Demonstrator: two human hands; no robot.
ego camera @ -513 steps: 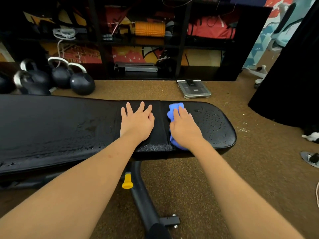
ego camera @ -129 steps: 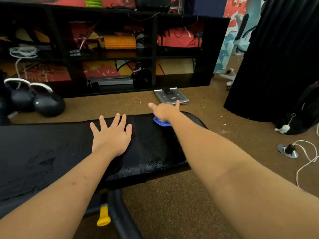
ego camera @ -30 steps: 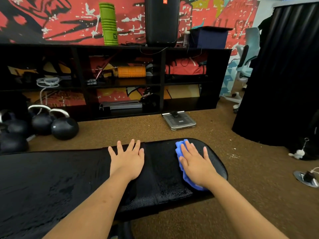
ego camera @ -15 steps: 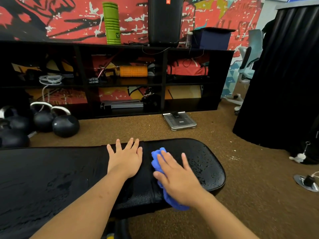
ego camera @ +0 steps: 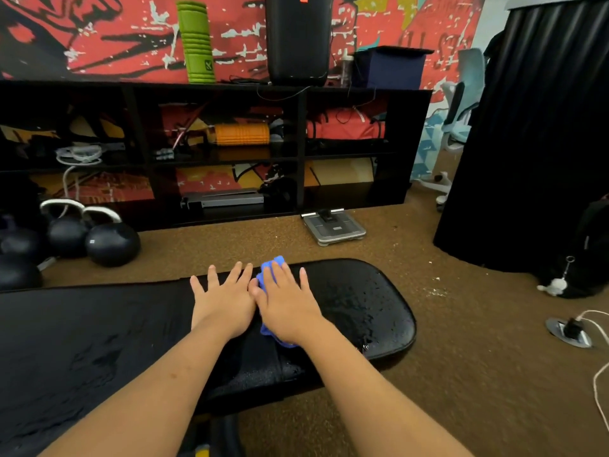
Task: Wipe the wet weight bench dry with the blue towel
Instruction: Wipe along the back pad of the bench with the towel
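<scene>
well, from the head view the right hand [ego camera: 286, 308] lies flat on the blue towel [ego camera: 271, 265], fingers straight and spread, pressing it down rather than gripping it. the towel is bunched under the palm and peeks out past the fingertips and beside the wrist. it sits on the weight bench [ego camera: 99, 341] near the seam between the long pad and the short end pad, right beside the left hand [ego camera: 222, 303]. that hand is also flat and open on the pad, holding nothing, seemingly bracing. beads of water [ego camera: 359, 291] glisten on the end pad to the right of the towel, and a wet patch shows near the front edge. to do this stroke well, i judge it best to press evenly through the whole palm, sweep toward the rounded end in overlapping passes, and turn the towel to a drier face once it smears. kettlebells [ego camera: 108, 242] and a scale [ego camera: 333, 225] sit on the floor beyond.
</scene>
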